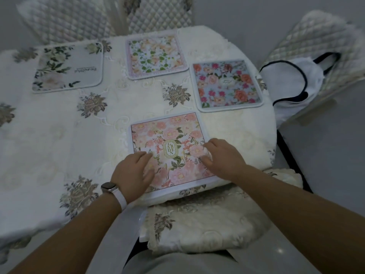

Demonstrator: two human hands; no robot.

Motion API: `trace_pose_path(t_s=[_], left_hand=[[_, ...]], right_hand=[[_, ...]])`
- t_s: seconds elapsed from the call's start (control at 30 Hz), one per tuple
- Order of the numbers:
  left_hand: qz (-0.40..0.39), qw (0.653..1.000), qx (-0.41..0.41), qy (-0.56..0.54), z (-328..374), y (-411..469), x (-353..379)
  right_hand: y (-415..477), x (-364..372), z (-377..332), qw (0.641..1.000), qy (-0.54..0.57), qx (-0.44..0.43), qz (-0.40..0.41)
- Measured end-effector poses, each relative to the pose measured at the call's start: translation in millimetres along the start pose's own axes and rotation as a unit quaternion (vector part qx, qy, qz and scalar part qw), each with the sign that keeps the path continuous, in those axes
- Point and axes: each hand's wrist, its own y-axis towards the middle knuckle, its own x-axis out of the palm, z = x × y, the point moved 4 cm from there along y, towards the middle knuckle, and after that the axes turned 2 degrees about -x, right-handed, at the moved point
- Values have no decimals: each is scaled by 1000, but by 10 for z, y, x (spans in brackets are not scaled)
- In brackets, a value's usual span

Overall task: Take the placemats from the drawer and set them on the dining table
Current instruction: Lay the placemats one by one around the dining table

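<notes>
Several floral placemats lie flat on the dining table (49, 135), which wears a white embroidered cloth. A pink mat with a gold oval label (167, 139) lies at the near edge. My left hand (132, 171) presses on its lower left part with fingers spread flat. My right hand (223, 155) rests on its right side, fingers slightly bent against the surface. Farther back lie a grey mat with white flowers (69, 68), a pink-bordered mat with green leaves (156, 56) and a blue mat with red and orange roses (229, 86).
Quilted chair backs (162, 14) stand behind the table, and another quilted chair (320, 46) at the right carries a white bag with dark trim (292, 86). A cream cushioned chair seat (207, 224) sits right below the table's near edge.
</notes>
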Motion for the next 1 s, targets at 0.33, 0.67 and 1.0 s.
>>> trace_pose_path(t_s=[0.33, 0.67, 1.0], left_hand=[[-20, 993, 115, 25, 257, 207, -236], [-39, 962, 269, 10, 208, 186, -518], [-77, 892, 445, -19, 669, -247, -504]], right_hand=[[-451, -376, -182, 999, -13, 44, 24], [-1022, -404, -853, 979, -18, 197, 55], [-2100, -337, -1578, 925, -14, 367, 93]])
